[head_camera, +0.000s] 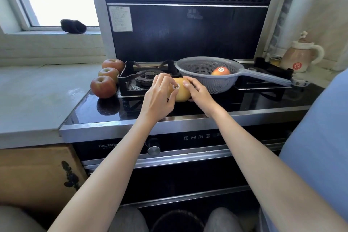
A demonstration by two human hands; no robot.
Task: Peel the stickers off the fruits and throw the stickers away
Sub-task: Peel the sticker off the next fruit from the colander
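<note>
A yellow fruit (pixel 181 91) sits between both hands above the black stove top (pixel 216 102). My right hand (pixel 197 93) grips its right side. My left hand (pixel 160 96) pinches a small white sticker (pixel 176 86) that lies on the fruit's upper left. A grey colander (pixel 194 69) stands behind on the right burner and holds a red-orange fruit (pixel 220 71) with a sticker (pixel 221 69) on top. Three red apples (pixel 103 86) (pixel 108 74) (pixel 113 64) line the stove's left edge; no sticker shows on them.
A black burner grate (pixel 131 81) lies just behind my left hand. The colander's long handle (pixel 267 77) reaches right. A pink kettle (pixel 299 56) stands at the back right. A grey countertop (pixel 33 96) spreads to the left under a window.
</note>
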